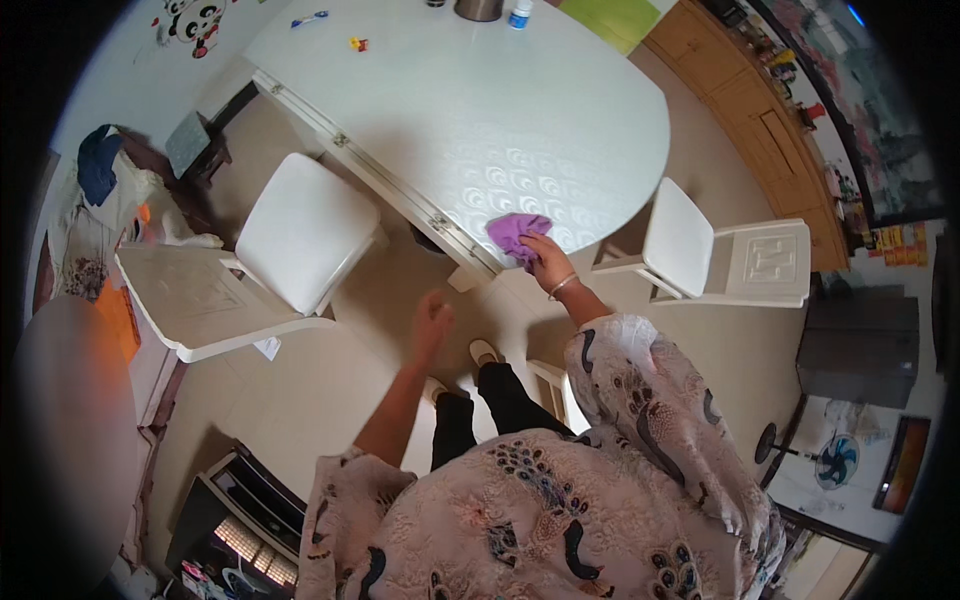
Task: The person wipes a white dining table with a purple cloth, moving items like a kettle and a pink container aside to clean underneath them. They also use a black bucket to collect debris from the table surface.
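A crumpled purple cloth (pixel 515 232) lies against the near corner of the white glass-topped table (pixel 480 110). My right hand (pixel 548 262), with a bracelet at the wrist, is closed on the cloth's right side and presses it to the tabletop. Part of the cloth hangs at the table's edge. My left hand (pixel 431 322) is held in the air over the floor, in front of my body and apart from the table. It is blurred, its fingers seem loosely curled, and nothing shows in it.
White chairs stand left (pixel 305 235) and right (pixel 682 240) of the table. On its far part are a metal pot (pixel 479 9), a blue-and-white bottle (pixel 520 14) and a small red-yellow item (pixel 359 44). A wooden cabinet (pixel 740 110) runs along the right.
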Available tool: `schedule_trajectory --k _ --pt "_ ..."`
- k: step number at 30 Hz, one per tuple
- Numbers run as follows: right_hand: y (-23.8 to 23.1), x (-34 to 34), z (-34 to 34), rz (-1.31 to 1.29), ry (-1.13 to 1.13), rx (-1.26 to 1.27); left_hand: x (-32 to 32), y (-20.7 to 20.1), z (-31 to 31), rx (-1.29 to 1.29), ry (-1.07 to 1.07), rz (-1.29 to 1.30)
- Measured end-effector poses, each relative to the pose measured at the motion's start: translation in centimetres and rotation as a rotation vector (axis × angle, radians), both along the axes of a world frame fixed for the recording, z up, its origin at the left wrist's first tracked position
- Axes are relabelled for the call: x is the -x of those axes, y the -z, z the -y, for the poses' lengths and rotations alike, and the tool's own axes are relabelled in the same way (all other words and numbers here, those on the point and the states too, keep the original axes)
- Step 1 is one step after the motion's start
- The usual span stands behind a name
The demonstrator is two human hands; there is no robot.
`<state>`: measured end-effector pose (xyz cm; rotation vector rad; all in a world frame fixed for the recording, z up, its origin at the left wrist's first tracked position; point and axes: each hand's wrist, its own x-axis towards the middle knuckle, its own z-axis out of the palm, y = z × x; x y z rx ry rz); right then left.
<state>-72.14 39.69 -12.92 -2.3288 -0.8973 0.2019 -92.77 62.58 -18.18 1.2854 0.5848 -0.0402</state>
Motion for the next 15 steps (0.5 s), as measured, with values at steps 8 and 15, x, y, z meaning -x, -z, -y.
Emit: schedule_trajectory --k 8,15 --pt "-14.0 2.1 2.3 -1.238 0.193 -0.860 -10.5 -15.6 0.9 0.447 0.263 0.210" --pt "-13.3 1.2 4.9 -1.215 0.152 -0.839 -13.7 -16.7 4.5 0.427 0.361 0.158"
